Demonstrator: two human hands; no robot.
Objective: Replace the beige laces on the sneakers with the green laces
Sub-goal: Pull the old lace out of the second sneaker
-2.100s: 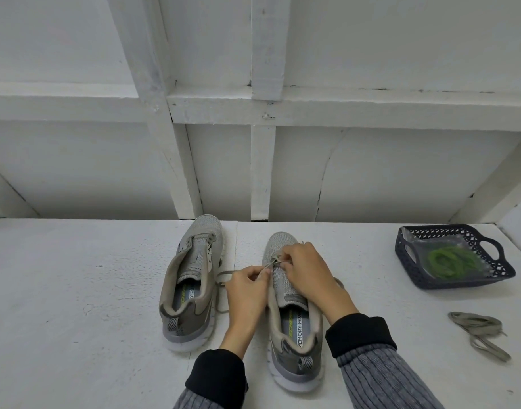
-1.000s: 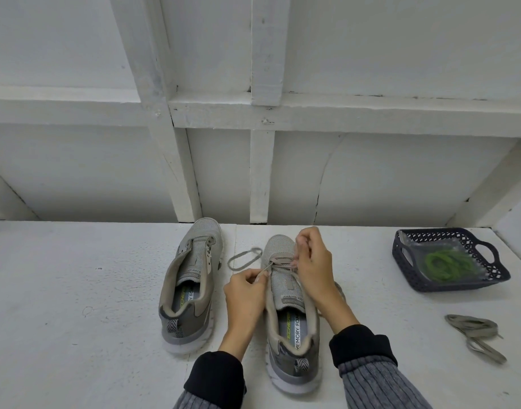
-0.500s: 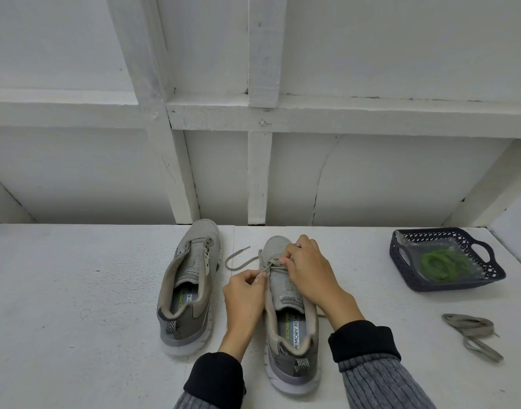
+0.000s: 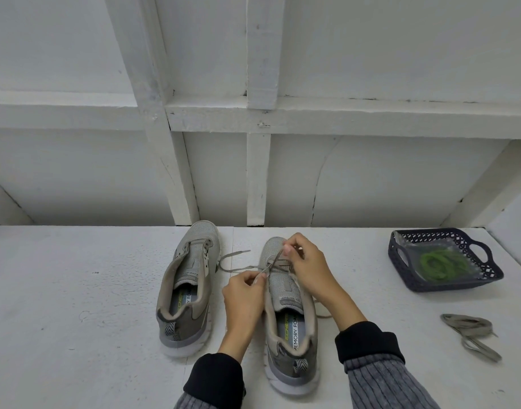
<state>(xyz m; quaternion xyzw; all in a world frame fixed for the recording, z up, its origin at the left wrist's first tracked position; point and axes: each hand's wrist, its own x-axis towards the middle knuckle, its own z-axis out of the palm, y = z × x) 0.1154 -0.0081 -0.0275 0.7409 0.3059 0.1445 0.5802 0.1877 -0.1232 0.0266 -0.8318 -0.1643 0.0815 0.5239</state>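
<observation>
Apparently both: left hand [image 4: 243, 293], right hand [image 4: 306, 265] pinch beige lace [image 4: 238, 268].

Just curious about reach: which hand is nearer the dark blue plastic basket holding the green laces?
Right. The right hand works over the right sneaker, well short of the basket; the left hand is farther away.

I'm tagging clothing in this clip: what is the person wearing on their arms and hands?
Both hands, the left hand and the right hand, are bare, with no gloves. No rings or watch show. Each forearm has a grey ribbed knit sleeve ending in a wide black cuff at the wrist.
</observation>
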